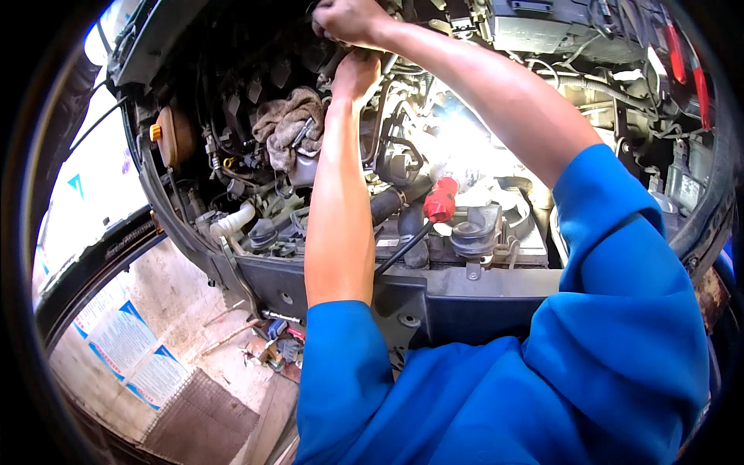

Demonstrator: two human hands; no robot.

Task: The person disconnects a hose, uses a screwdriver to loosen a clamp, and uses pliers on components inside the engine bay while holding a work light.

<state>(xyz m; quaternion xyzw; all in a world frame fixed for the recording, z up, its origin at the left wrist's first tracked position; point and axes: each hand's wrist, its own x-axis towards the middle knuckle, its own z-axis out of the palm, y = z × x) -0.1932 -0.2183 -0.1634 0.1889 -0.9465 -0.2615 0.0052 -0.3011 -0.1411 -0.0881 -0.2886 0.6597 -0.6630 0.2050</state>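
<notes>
Both my arms reach deep into an open engine bay. At the top edge my right hand (349, 22) is closed, its fingers curled around something I cannot make out. Just below it, my left hand (357, 76) is in among the dark engine parts; its fingers are hidden. A bunched brown rag (290, 124) lies on the engine to the left of my left forearm. To the right of that forearm a work lamp with a red handle (440, 200) rests among the hoses, shining brightly, its black cable running down toward me.
A brown reservoir with an orange cap (156, 132) stands at the left. The front crossmember (488, 283) runs between my body and the engine. Red-handled pliers (674, 53) are at the upper right. On the floor at lower left lie tools (280, 341) and a brown mat (203, 418).
</notes>
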